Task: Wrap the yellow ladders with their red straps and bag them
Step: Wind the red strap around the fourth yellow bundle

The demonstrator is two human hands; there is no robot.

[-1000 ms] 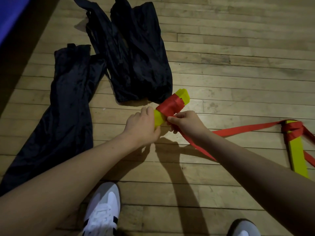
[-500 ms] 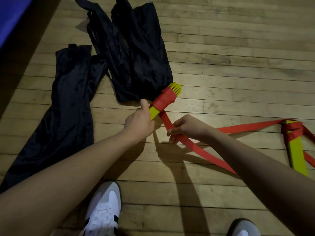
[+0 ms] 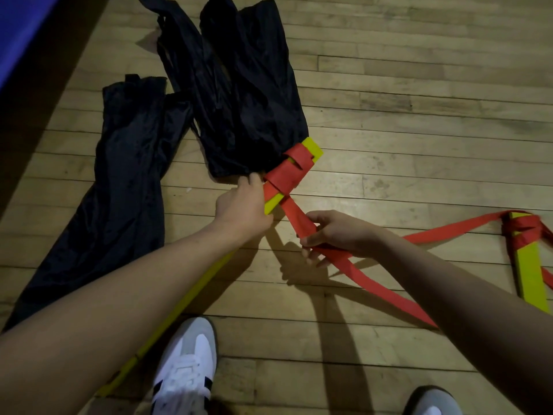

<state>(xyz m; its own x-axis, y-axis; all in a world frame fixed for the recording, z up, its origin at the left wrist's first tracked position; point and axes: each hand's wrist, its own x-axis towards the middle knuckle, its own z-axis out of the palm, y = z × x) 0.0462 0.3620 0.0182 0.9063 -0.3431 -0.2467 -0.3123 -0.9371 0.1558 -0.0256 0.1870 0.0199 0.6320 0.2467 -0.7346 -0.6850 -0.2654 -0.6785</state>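
Down and outward goes the right hand (image 3: pixel 335 235) since a moment ago, drawing the red strap (image 3: pixel 294 218) away from the bundle so a slanted length now runs taut from the wraps to its curled fingers. That hand pinches the strap, and the loose tail spills past it across the floor (image 3: pixel 419 130) toward a second ladder (image 3: pixel 531 271), which lies well apart at the right with its own red band wound round it. Over on the other side, the left hand (image 3: pixel 244 209) clamps round the yellow ladder bundle (image 3: pixel 312 148) just below the red turns, holding it angled up off the boards, I'd say so the strap can pass underneath on each lap. Several turns already sit on the bundle's top end; it isn't bagged yet. Two black bags (image 3: pixel 239 94) lie flat just beyond, the nearer one touching the bundle's tip, handy for the next stage. Below, white shoes (image 3: pixel 185 366) stand on worn wooden planks, and a blue mat edge (image 3: pixel 21 28) shows at the top left.
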